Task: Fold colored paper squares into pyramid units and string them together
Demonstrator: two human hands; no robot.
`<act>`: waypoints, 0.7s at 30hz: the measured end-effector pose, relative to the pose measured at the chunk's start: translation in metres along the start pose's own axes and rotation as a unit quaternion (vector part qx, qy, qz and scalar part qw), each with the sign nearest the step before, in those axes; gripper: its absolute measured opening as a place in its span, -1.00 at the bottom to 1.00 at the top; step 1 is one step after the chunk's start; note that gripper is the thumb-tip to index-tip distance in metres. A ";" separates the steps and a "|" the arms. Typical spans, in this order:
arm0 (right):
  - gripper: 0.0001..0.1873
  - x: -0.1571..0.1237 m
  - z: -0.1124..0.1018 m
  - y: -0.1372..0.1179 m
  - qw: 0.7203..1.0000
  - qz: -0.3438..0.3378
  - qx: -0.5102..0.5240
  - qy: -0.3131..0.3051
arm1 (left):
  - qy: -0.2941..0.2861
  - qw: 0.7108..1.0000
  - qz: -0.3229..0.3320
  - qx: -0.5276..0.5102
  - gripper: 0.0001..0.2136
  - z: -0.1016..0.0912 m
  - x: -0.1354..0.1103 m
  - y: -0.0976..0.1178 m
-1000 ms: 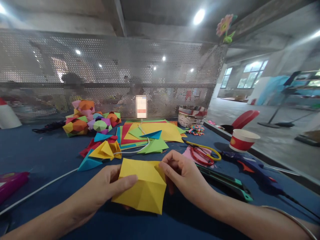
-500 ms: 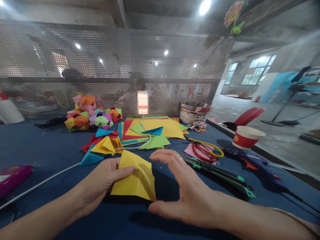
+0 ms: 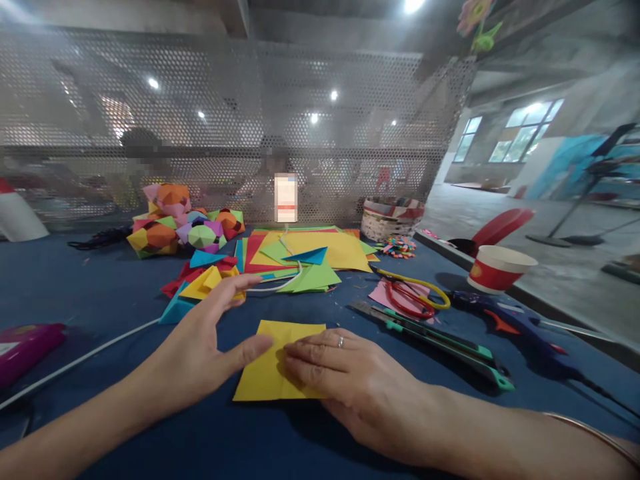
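Observation:
A square of yellow paper (image 3: pixel 260 367) with crease lines sits low in the middle, close to the blue tabletop. My right hand (image 3: pixel 350 380) grips its right side, fingers together on top; the thumb is hidden. Over the paper's left side my left hand (image 3: pixel 205 340) is open, thumb and fingers spread, holding nothing. Just beyond the left fingers lie folded yellow paper pieces (image 3: pixel 203 283), with blue folded pieces (image 3: pixel 175 308) and red folded pieces (image 3: pixel 183 280) around them. Whether the left thumb touches the square, I cannot tell.
To the right lie a green-black utility knife (image 3: pixel 445 347), scissors (image 3: pixel 407 300), a blue glue gun (image 3: pixel 505 320) and a paper cup (image 3: pixel 500 267). Coloured sheets (image 3: pixel 345 250), paper balls (image 3: pixel 155 237) and a basket (image 3: pixel 390 220) stand farther back. A white cable (image 3: pixel 100 350) crosses the left.
The left hand has let go of the yellow paper and opened, moving slightly up and left. The right hand has come in from the right and closed on the paper, which now lies flatter.

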State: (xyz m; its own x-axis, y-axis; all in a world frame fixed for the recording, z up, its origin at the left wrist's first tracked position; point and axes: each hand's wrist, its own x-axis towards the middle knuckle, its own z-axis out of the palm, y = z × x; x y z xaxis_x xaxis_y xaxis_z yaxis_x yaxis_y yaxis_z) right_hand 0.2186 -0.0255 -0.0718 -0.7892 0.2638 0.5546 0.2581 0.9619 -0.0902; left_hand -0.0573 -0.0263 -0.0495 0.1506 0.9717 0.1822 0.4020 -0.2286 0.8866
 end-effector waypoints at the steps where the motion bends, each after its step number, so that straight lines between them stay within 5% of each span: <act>1: -0.63 0.000 0.000 0.000 1.000 0.001 0.005 -0.008 | -0.019 0.998 0.053 0.042 -0.04 -0.002 -0.004 -0.001; 4: -0.64 0.000 0.000 -0.001 0.999 0.005 0.030 -0.014 | -0.117 0.944 0.229 0.205 0.17 0.000 -0.019 -0.003; 6: -0.64 -0.001 0.000 -0.001 0.998 0.012 0.052 -0.027 | -0.137 0.907 0.291 0.273 0.18 0.004 -0.025 -0.006; 10: -0.71 -0.002 -0.003 -0.001 0.995 0.044 0.066 -0.057 | -0.094 0.867 0.380 0.307 -0.61 0.005 -0.022 -0.011; 13: -0.78 -0.001 -0.005 -0.001 0.998 0.053 0.036 -0.023 | -0.067 0.836 0.444 0.316 -0.69 0.003 -0.021 -0.009; 21: -0.58 0.001 0.000 -0.013 0.997 -0.043 0.030 0.062 | -0.004 0.834 0.481 0.270 -0.83 0.021 -0.057 -0.012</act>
State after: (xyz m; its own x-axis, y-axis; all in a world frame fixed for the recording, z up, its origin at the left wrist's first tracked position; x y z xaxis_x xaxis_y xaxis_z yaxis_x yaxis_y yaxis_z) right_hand 0.2146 -0.0374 -0.0702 -0.7305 0.1732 0.6605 0.1567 0.9840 -0.0848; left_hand -0.0513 -0.0806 -0.0794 0.6425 0.3232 0.6948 0.4398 -0.8980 0.0110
